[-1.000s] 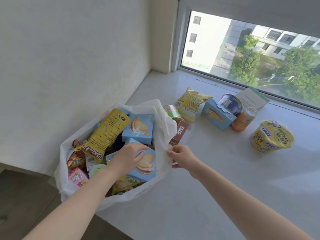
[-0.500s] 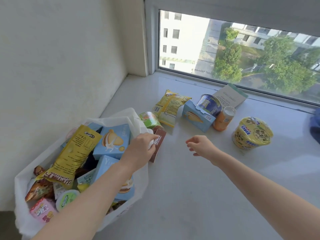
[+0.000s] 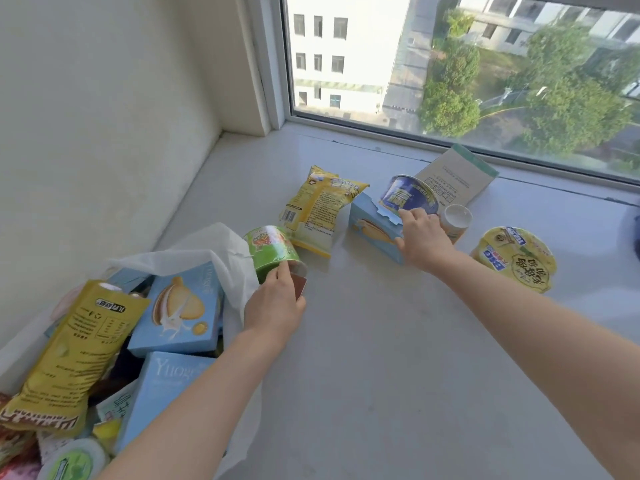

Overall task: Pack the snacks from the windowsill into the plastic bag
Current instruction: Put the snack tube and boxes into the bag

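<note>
Blue box (image 3: 370,230) sits under right hand (image 3: 420,237), fingers (image 3: 412,214) clamped over its torn top; bag (image 3: 221,244) lies left, by left hand (image 3: 273,306) (grip unclear).

a plain off-white wall (image 3: 104,133) fills the view from 8 to 11 o'clock, meeting a white window frame (image 3: 268,64) that stands upright at 12 o'clock. the glass pane (image 3: 450,98) runs from 12 to 2 o'clock. through it a white multi-storey building (image 3: 346,39) shows at 12 o'clock, a grey paved strip (image 3: 405,74) just beside it, green trees (image 3: 571,109) at 1 to 2 o'clock, and a second pale building (image 3: 512,15) at the top edge. a dark blue thing (image 3: 632,233), cut off by the edge, sits at 3 o'clock; what it is cannot be told
</note>
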